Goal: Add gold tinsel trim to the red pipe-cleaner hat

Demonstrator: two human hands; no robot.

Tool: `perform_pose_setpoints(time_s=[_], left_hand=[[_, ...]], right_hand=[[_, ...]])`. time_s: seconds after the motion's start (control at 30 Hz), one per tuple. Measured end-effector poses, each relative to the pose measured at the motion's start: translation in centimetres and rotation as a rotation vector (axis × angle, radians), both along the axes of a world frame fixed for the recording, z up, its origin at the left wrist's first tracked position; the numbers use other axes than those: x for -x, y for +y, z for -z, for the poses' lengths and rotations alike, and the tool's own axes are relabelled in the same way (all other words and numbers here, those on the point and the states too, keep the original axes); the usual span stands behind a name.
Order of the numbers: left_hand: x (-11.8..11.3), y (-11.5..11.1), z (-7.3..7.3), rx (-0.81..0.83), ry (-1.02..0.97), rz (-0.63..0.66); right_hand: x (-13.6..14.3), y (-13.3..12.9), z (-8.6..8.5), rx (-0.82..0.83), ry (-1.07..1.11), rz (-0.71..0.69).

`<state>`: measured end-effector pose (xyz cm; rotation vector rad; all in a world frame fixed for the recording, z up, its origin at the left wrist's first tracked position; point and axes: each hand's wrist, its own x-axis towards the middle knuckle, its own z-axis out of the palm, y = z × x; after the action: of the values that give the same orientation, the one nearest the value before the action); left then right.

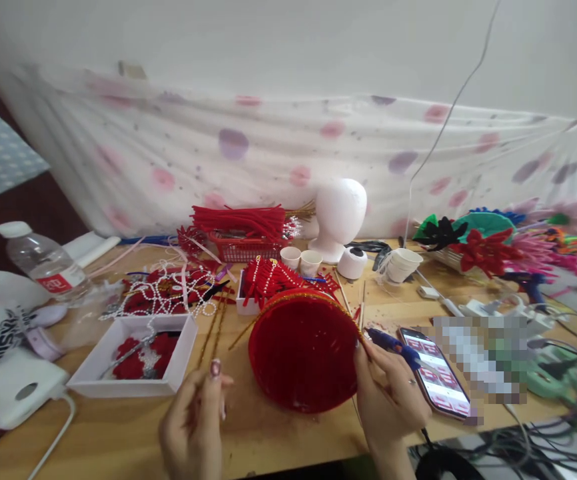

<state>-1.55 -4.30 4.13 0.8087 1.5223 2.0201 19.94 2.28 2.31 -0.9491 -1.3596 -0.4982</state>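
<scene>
Bowl, right hand pinching gold strip at rim, left hand (grip unclear) apart, bare tabletop between

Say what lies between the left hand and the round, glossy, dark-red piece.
Head view: bare wooden tabletop between the left hand and the red piece; a thin, glittery gold strip juts in farther back.
</scene>
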Motion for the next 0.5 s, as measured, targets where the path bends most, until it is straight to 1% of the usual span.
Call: perform_pose_setpoints(time_s=[0.03, 0.07, 0.1, 0.13, 0.17, 0.2, 0.27, 0.4, 0.5], left_hand=[[0.3, 0.0, -0.2, -0.075, 0.242, -0.099], [0.5, 0.1, -0.5, -0.137, 0.461, -0.162], [0.6, 0.5, -0.9, -0.183, 0.643, -0.181], [0.7, 1.0, -1.1, -0.212, 0.783, -0.170], [0.7, 1.5, -1.2, -0.220, 0.879, -0.140], [0.6, 2.0, -1.2, -0.222, 0.935, -0.104], [0.3, 2.6, -0.7, -0.234, 0.980, -0.054], [-0.2, 2.8, 0.6, -0.288, 1.004, -0.037], [-0.2, 2.6, 1.0, -0.302, 1.055, -0.044]], right_hand=[[-0.1, 0.0, 0.2, 0.001, 0.010, 0.007], [-0.2, -0.1, 0.5, 0.000, 0.022, 0.012], [-0.3, -0.1, 0.7, -0.004, 0.035, 0.012], [-0.4, -0.2, 1.0, -0.009, 0.047, 0.010], [-0.4, -0.2, 1.3, -0.013, 0.057, 0.007], [-0.5, -0.3, 1.5, -0.014, 0.068, -0.001], [-0.6, -0.4, 2.0, -0.029, 0.087, -0.031], [-0.8, -0.5, 2.6, -0.062, 0.119, -0.079], [-0.8, -0.6, 2.8, -0.063, 0.127, -0.083]])
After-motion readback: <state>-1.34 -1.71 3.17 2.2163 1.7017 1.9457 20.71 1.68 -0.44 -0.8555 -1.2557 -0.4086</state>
